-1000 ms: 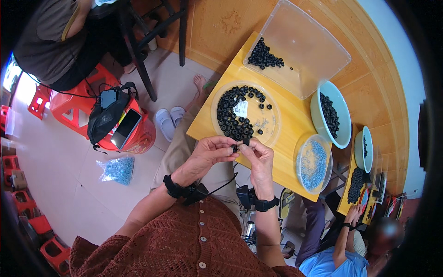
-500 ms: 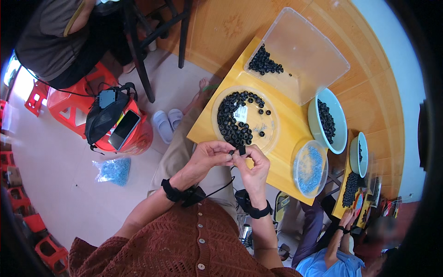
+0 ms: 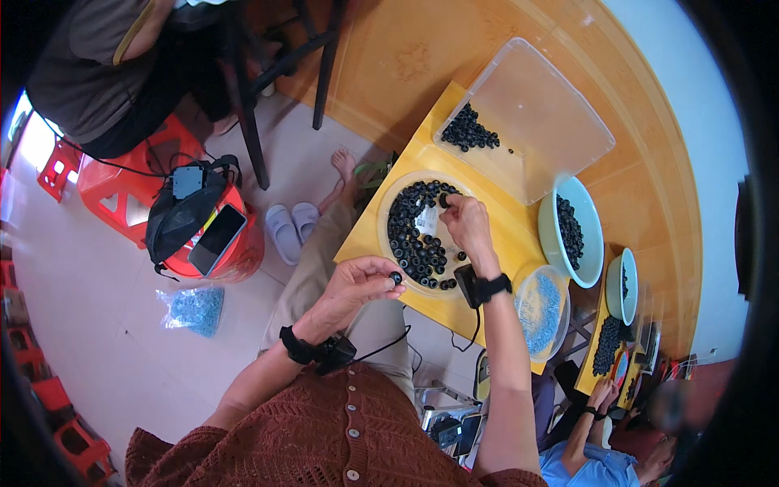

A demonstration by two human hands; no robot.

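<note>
My left hand [image 3: 365, 280] pinches a small round black part [image 3: 396, 277] between thumb and fingertips, just off the near edge of the yellow table. Farther forward, my right hand [image 3: 468, 226] is over a clear round tray [image 3: 386, 195]. Its thumb and fingers are closed on another black part [image 3: 445, 200] at the tray's far right side. Many similar black ring-shaped parts [image 3: 414, 258] lie in the tray, thickest along its left and near side. A white label shows in the tray's middle. Black bands circle both wrists.
A clear rectangular bin [image 3: 560, 122] with black parts stands at the back. On the right are a pale green bowl [image 3: 596, 243] of black parts and a clear dish [image 3: 539, 312] of small blue pieces. At left, a phone [image 3: 217, 239] lies on a red stool. A co-worker's hands [image 3: 602, 395] work at far right.
My hands have parted. The right has moved forward and right, from beside the left to over the tray. The left still holds a black part near the table edge.
</note>
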